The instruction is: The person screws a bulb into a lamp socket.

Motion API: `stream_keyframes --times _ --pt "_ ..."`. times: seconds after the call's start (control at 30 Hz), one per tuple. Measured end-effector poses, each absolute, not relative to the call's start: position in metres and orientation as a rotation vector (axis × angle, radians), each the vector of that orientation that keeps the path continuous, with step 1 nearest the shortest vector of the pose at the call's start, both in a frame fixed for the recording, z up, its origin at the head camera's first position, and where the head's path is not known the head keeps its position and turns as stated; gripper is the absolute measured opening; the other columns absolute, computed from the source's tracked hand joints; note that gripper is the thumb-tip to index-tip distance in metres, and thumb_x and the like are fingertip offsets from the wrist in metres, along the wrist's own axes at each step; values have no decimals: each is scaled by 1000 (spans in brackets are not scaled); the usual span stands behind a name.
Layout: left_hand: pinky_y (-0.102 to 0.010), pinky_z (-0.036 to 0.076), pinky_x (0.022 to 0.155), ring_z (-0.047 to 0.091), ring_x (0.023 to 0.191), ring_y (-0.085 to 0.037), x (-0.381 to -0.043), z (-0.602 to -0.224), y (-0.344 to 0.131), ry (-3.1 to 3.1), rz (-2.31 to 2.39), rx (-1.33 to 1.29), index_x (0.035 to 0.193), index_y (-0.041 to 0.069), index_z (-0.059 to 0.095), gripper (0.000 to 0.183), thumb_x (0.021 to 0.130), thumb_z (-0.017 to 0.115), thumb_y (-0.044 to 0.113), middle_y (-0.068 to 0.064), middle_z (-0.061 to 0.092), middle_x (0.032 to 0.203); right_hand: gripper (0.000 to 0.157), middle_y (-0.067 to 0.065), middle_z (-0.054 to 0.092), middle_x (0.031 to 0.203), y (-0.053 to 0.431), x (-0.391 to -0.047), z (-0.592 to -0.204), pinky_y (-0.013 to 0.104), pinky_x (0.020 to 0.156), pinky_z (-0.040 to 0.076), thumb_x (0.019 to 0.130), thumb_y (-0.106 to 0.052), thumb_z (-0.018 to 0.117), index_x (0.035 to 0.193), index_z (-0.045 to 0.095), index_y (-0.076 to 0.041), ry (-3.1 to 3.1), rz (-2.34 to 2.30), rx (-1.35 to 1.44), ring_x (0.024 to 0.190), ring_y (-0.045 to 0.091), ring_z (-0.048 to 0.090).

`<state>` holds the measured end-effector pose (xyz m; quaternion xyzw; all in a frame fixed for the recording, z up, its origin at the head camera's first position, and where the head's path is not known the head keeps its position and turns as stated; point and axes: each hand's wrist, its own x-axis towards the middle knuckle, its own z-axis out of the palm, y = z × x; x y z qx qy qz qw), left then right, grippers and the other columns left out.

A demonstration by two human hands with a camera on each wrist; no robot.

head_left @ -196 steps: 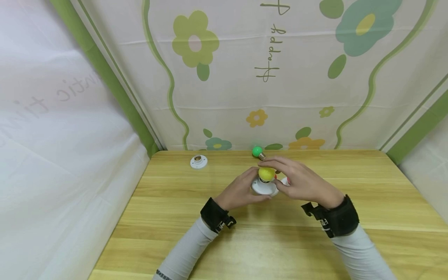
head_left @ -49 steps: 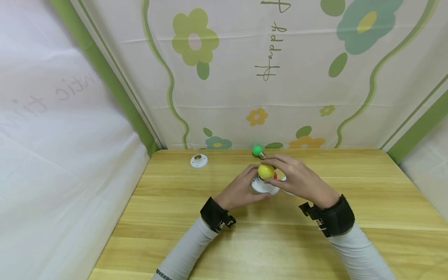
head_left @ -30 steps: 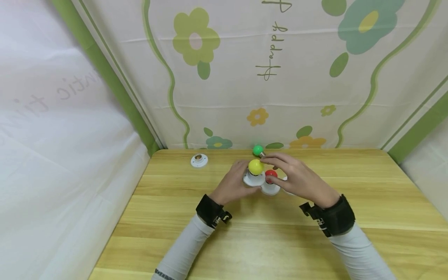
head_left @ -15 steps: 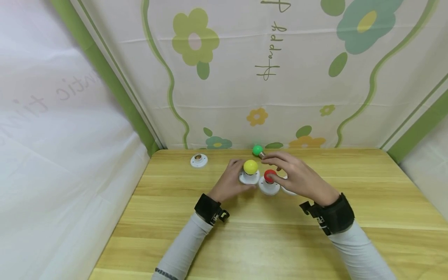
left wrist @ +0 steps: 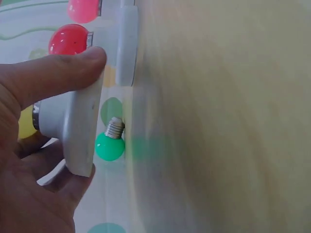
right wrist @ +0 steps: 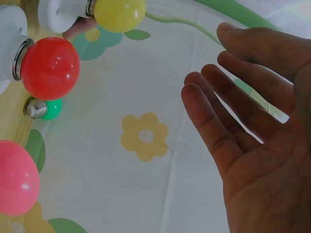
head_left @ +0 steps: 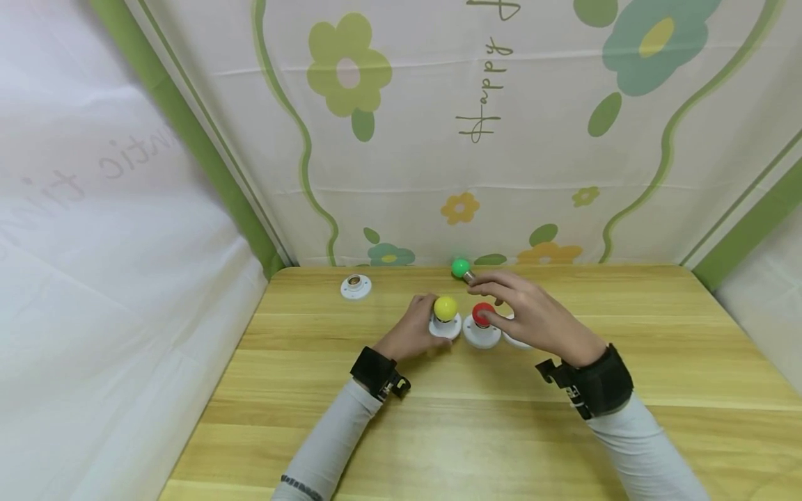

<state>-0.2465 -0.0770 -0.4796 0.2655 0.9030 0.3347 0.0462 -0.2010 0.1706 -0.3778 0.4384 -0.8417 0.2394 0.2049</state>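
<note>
In the head view my left hand (head_left: 410, 332) grips the rim of a white lamp holder (head_left: 443, 330) with a yellow bulb (head_left: 445, 308) upright in it. The left wrist view has the thumb on one side of the base and fingers on the other; its rim seems slightly off the table. My right hand (head_left: 532, 316) hovers with fingers loosely extended and nothing between them. Below it stand a red bulb (head_left: 483, 312) in its own lamp holder (head_left: 481, 338) and another white holder (head_left: 517, 339), mostly hidden. A pink bulb (right wrist: 18, 178) shows in the right wrist view.
A loose green bulb (head_left: 461, 268) with a metal screw base lies at the table's back edge. Further left, a white lamp holder (head_left: 356, 287) without a bulb sits on the wooden table (head_left: 451, 431). A printed curtain (head_left: 413, 167) hangs behind.
My left hand has carried the yellow bulb and its holder leftward, from in front of the red bulb to beside it, and then lower. My right hand has let go of the yellow bulb.
</note>
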Motion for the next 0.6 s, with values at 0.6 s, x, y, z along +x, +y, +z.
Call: stream_keyframes --times 0.6 --pt "-35 43 101 44 115 -20 -248 -485 -75 2682 947 741 133 6 39 82 71 85 32 -6 47 123 33 6 60 123 171 -201 -378 38 84 55 81 -12 76 113 66 -11 -2338 652 1241 115 20 55"
